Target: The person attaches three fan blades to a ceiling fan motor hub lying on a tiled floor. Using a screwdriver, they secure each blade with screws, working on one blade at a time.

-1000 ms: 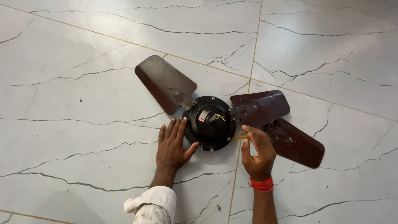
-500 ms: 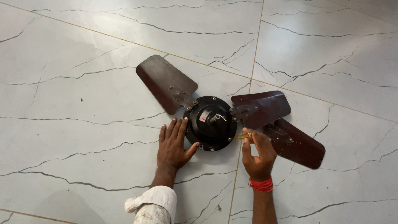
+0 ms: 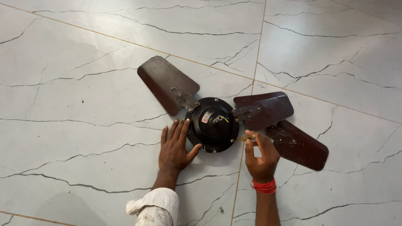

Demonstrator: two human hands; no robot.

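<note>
Dark brown metal ceiling fan (image 3: 215, 124) lies on the white marble-look tiled floor (image 3: 83, 96), round black motor housing (image 3: 212, 129) at centre — three brown blades at roughly 10, 3 and 4 o'clock. Left hand (image 3: 176, 146) rests flat and open on the floor, fingers spread, fingertips and thumb touching the housing's rim at 8 o'clock; grips nothing. Right hand (image 3: 261, 157), red thread band (image 3: 264, 186) at the wrist, is at 4 o'clock from the housing — grip closed on a small brass-coloured tool (image 3: 247, 137) whose tip points at the housing's edge. White rolled sleeve (image 3: 154, 207) on the left forearm.
</note>
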